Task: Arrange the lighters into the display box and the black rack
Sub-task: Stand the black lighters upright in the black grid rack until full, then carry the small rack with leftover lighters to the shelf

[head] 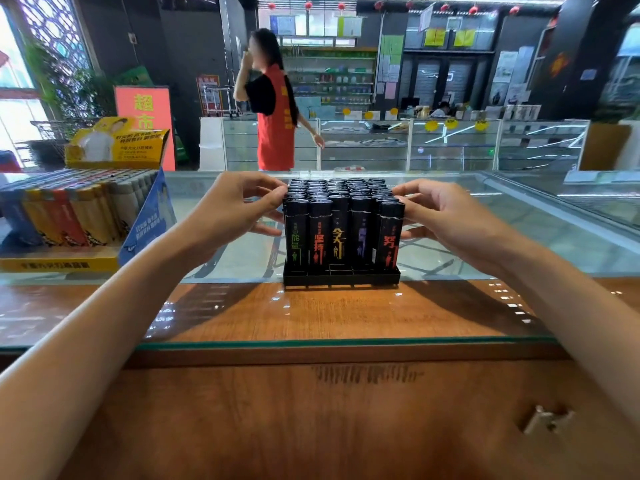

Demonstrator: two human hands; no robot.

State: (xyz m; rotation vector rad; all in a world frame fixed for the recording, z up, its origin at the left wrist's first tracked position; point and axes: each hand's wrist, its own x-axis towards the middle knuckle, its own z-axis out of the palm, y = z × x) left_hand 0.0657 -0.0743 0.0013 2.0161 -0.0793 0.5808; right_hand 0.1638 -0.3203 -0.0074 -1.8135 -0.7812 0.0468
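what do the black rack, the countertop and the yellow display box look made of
Black rack: probably moulded plastic, matte, with thin divider walls. Countertop: clear glass sheet, greenish at its edge and reflective, over wood-grain board, possibly veneer. Yellow display box: likely printed cardboard, with a folded flap.

Left arm point(104, 323) and right arm point(561, 299) are bare along their whole visible length; left hand point(239, 209) and right hand point(446, 220) bare, slender-fingered.
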